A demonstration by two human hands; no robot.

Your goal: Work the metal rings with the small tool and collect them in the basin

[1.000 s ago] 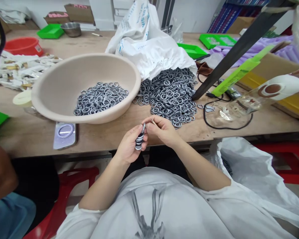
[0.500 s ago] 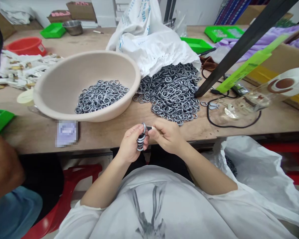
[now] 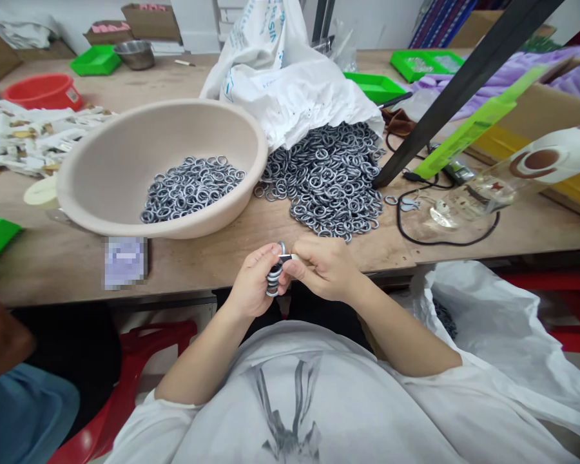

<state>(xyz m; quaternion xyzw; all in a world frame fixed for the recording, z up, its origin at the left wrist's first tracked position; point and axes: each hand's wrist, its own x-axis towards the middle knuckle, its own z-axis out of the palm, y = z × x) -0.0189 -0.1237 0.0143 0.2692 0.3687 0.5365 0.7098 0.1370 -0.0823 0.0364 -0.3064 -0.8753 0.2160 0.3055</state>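
My left hand [image 3: 255, 280] is closed on several grey rings [image 3: 273, 281], stacked in its fingers. One more ring [image 3: 282, 247] stands upright at the thumb tip. Pinched in my right hand [image 3: 325, 267] is a small blade [image 3: 285, 258], dark and flat with a light edge; its tip meets the upper ring, and the fingers cover most of its handle. Just beyond the hands a heap of grey rings [image 3: 336, 187] spills from a white sack [image 3: 299, 96]. To the left, a beige basin [image 3: 96, 154] contains many more of these rings.
A dark metal post [image 3: 435, 109] slants down beside the heap, with a black cable [image 3: 444, 243] and a clear bottle [image 3: 483, 193] to its right. A blurred purple item [image 3: 125, 263] lies near the table edge. Another person's arm [image 3: 2, 338] is at far left. An open white bag [image 3: 493, 322] hangs low right.
The blade has shifted slightly, and its light edge now shows against the ring. My hands stay close together. The other person's arm has moved left and lower, and the view has shifted slightly.
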